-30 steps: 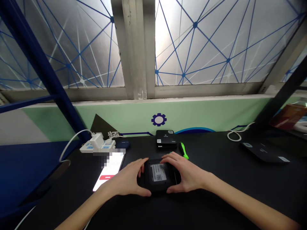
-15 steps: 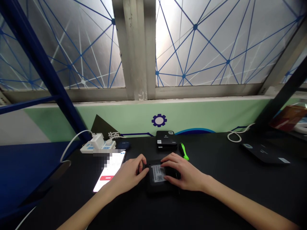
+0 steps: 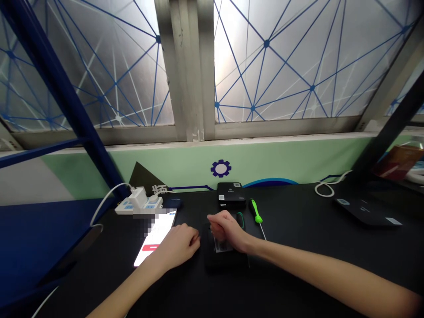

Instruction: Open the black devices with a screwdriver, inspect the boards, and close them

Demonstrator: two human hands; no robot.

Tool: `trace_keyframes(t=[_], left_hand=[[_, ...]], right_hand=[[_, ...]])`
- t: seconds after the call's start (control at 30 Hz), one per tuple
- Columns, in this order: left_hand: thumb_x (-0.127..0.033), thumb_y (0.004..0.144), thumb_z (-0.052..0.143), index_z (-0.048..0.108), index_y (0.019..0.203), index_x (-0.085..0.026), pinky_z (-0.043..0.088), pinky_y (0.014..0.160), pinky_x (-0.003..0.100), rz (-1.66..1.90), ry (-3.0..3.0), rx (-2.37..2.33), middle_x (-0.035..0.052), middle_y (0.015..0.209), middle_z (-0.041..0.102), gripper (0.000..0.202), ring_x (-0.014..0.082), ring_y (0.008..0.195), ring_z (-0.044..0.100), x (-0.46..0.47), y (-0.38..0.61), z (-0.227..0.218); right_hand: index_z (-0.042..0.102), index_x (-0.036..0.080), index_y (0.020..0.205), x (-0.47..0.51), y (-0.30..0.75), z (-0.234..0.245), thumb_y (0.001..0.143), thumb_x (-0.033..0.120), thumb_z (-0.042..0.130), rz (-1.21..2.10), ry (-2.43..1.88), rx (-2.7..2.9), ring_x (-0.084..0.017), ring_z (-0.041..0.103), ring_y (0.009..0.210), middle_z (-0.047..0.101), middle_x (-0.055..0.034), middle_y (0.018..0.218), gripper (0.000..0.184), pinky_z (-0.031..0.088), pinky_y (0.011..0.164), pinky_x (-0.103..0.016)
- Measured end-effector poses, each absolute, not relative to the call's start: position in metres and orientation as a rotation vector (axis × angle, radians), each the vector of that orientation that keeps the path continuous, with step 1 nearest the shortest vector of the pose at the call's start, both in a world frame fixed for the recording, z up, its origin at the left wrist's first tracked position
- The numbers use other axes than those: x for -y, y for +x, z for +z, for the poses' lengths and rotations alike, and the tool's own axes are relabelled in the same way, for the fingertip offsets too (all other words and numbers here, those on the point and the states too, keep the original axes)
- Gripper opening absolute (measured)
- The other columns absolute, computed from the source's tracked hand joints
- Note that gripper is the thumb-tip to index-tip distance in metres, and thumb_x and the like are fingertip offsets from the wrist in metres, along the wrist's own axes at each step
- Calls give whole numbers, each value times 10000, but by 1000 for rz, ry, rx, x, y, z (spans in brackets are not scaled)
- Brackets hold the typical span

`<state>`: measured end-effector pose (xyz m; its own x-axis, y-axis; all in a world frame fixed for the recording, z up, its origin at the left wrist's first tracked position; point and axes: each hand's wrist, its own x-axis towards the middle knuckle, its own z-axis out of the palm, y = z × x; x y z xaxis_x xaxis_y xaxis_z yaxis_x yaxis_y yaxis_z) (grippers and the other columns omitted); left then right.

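Note:
A flat black box-shaped device (image 3: 226,260) lies on the black tabletop, with a white label (image 3: 222,245) on its top, partly covered. My right hand (image 3: 225,229) sits curled above the device's far half, its fingers closed over the label area, with nothing visible in them. My left hand (image 3: 177,244) rests just left of the device, fingers loosely bent, holding nothing. It lies beside a lit smartphone (image 3: 155,238), and its wrist covers the phone's near corner. A thin dark green loop (image 3: 240,220) lies just beyond my right hand.
A green-handled screwdriver (image 3: 256,212) lies to the right, and a second black device (image 3: 231,195) stands behind. Further back are a white power strip (image 3: 139,205) with a plugged cable and a small dark blue object (image 3: 174,203). A flat black device (image 3: 366,210) lies far right.
Both hands have come off the device's sides. My right hand has curled up over the label, and my left hand has drawn back to the left. The device stays in place, and the view has tilted slightly.

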<state>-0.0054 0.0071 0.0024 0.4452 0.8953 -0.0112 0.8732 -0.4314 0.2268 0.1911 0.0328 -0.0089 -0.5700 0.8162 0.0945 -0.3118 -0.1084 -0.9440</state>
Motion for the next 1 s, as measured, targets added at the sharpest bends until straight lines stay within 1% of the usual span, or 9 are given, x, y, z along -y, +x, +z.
trace_keyframes(t=[0.17, 0.3, 0.4, 0.53, 0.67, 0.73, 0.9, 1.0], left_hand=[[-242, 928, 486, 466, 592, -203, 211, 536, 306, 152, 2505, -1550, 18, 603, 559, 340, 195, 591, 563, -7, -6, 2], [-247, 937, 486, 510, 600, -206, 233, 538, 304, 136, 2493, -1553, 24, 607, 568, 340, 203, 590, 570, -7, -6, 3], [-253, 937, 480, 532, 601, -209, 249, 547, 302, 125, 2491, -1544, 25, 609, 570, 343, 203, 586, 564, -8, -6, 4], [-263, 938, 477, 519, 602, -209, 236, 538, 302, 124, 2488, -1537, 22, 610, 564, 343, 197, 575, 555, -9, -7, 3], [-261, 936, 476, 497, 604, -209, 225, 534, 301, 129, 2485, -1523, 16, 603, 557, 337, 190, 566, 548, -9, -7, 3], [-260, 936, 476, 494, 602, -207, 225, 534, 301, 131, 2482, -1519, 17, 602, 559, 339, 186, 559, 546, -9, -8, 2], [-254, 934, 481, 490, 601, -207, 229, 538, 303, 135, 2485, -1510, 15, 596, 554, 336, 188, 556, 546, -10, -7, 1], [-240, 925, 487, 472, 604, -209, 226, 542, 305, 140, 2496, -1501, 7, 593, 543, 324, 191, 567, 547, -10, -7, 1]], right_hand=[[305, 220, 500, -35, 186, -17, 906, 477, 586, 1761, -650, 1397, -66, 188, 428, 233, 98, 463, 557, 127, 452, -269], [301, 223, 497, -34, 185, -17, 890, 469, 580, 1732, -695, 1425, -65, 183, 423, 229, 98, 462, 541, 125, 442, -268], [304, 225, 483, -31, 184, -17, 884, 493, 575, 1682, -724, 1459, -65, 178, 427, 233, 94, 456, 553, 119, 437, -268], [321, 219, 458, -27, 183, -16, 885, 518, 576, 1607, -748, 1529, -66, 177, 439, 244, 86, 437, 580, 116, 447, -277], [320, 212, 467, -25, 185, -18, 909, 552, 549, 1517, -772, 1611, -71, 174, 466, 245, 80, 458, 602, 127, 462, -280], [316, 213, 467, -25, 186, -19, 915, 562, 544, 1534, -755, 1609, -73, 174, 468, 246, 77, 460, 612, 130, 462, -279], [349, 206, 460, -30, 189, -22, 900, 525, 594, 1635, -690, 1487, -71, 210, 449, 282, 75, 445, 596, 145, 460, -270], [326, 214, 482, -31, 189, -20, 899, 505, 596, 1685, -655, 1410, -68, 202, 435, 259, 89, 453, 576, 150, 452, -261]])
